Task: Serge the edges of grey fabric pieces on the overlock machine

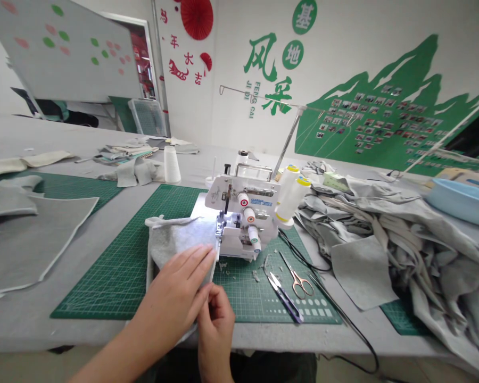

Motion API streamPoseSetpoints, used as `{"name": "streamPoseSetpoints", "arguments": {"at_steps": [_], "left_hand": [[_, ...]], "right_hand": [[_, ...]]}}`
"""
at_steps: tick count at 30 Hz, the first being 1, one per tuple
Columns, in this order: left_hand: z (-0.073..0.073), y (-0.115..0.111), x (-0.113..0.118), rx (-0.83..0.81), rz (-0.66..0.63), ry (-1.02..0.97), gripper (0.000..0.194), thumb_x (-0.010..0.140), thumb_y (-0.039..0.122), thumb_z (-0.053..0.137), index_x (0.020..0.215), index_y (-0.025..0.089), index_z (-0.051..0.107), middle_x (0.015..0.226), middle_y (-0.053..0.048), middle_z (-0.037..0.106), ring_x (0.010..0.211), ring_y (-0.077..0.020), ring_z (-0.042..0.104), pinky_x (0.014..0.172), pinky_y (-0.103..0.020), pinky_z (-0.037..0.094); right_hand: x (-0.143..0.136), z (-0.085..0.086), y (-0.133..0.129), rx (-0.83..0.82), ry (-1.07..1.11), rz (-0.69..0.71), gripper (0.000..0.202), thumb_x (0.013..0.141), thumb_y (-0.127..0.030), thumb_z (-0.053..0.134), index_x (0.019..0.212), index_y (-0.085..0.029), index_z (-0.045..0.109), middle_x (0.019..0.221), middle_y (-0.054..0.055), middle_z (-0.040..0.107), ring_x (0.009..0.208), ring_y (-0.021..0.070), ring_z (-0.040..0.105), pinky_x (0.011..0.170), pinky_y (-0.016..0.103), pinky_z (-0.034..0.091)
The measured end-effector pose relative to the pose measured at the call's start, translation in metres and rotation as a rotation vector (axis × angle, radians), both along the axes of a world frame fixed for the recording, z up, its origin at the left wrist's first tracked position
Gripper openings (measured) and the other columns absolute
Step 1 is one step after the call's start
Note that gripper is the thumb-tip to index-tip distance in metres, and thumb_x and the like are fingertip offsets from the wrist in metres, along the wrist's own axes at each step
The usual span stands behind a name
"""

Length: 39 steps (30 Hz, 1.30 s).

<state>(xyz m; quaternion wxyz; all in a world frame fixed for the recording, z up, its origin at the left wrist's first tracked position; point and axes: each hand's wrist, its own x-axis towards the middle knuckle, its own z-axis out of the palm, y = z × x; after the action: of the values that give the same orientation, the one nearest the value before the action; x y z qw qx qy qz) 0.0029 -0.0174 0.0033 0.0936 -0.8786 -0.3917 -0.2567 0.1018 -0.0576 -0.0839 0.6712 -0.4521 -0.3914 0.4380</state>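
A piece of grey fabric (175, 236) with pale edging lies at the presser foot of a white overlock sewing machine (245, 213), whose lamp lights it. My left hand (179, 284) rests flat on this fabric, fingers stretched toward the foot. Close below it, my right hand (216, 314) is closed, thumb and curled fingers pinching the fabric's near right edge. The two hands meet at that edge. Part of the fabric is hidden beneath my left hand and forearm.
Right of the machine lie thread snips (285, 298), scissors (299, 279) and black cables (323, 287) on a green cutting mat (112, 282). A heap of grey fabric (363, 260) fills the right side. Thread cones (295, 197) stand behind; flat fabric pieces (35, 239) lie left.
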Motion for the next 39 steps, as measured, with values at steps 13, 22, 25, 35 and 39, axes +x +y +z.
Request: {"name": "streamPoseSetpoints", "arguments": {"at_steps": [13,22,25,35,39], "left_hand": [[0.0,0.007,0.003,-0.099,0.016,-0.048,0.047,0.094,0.025,0.054,0.14,0.016,0.053,0.146,-0.012,0.055,0.132,-0.0308,0.051,0.11,-0.051,0.044],[-0.004,-0.014,-0.009,-0.026,-0.001,-0.048,0.049,0.094,0.029,0.056,0.141,0.017,0.052,0.146,-0.009,0.055,0.135,-0.0304,0.049,0.11,-0.049,0.045],[-0.006,-0.017,-0.009,-0.031,0.006,-0.044,0.05,0.094,0.028,0.056,0.142,0.018,0.051,0.148,-0.009,0.054,0.135,-0.0301,0.05,0.111,-0.049,0.045],[-0.008,-0.008,-0.006,0.001,-0.004,-0.002,0.055,0.093,0.026,0.056,0.146,0.014,0.046,0.15,-0.011,0.051,0.137,-0.0292,0.049,0.113,-0.05,0.041],[-0.009,-0.004,-0.006,0.005,0.003,0.014,0.054,0.094,0.028,0.055,0.145,0.014,0.046,0.15,-0.011,0.051,0.137,-0.0298,0.049,0.113,-0.052,0.04]], "right_hand": [[-0.002,-0.003,0.0,-0.01,0.043,-0.029,0.034,0.093,-0.049,0.06,0.078,-0.019,0.063,0.073,0.0,0.058,0.068,0.0149,0.05,0.064,0.024,0.045],[0.0,-0.004,-0.002,-0.013,0.048,-0.005,0.028,0.093,-0.045,0.062,0.088,-0.019,0.07,0.079,0.002,0.066,0.072,0.0167,0.057,0.067,0.026,0.047],[0.0,-0.003,-0.003,-0.017,0.043,-0.007,0.027,0.092,-0.045,0.063,0.089,-0.019,0.071,0.08,0.002,0.067,0.072,0.0169,0.057,0.069,0.026,0.047],[0.0,-0.006,-0.001,-0.022,0.042,-0.003,0.028,0.092,-0.045,0.063,0.09,-0.018,0.07,0.08,0.001,0.066,0.074,0.0162,0.057,0.07,0.025,0.047],[-0.001,-0.008,-0.002,-0.024,0.051,-0.009,0.028,0.093,-0.045,0.062,0.088,-0.019,0.069,0.077,0.0,0.063,0.072,0.015,0.054,0.068,0.024,0.046]]}}
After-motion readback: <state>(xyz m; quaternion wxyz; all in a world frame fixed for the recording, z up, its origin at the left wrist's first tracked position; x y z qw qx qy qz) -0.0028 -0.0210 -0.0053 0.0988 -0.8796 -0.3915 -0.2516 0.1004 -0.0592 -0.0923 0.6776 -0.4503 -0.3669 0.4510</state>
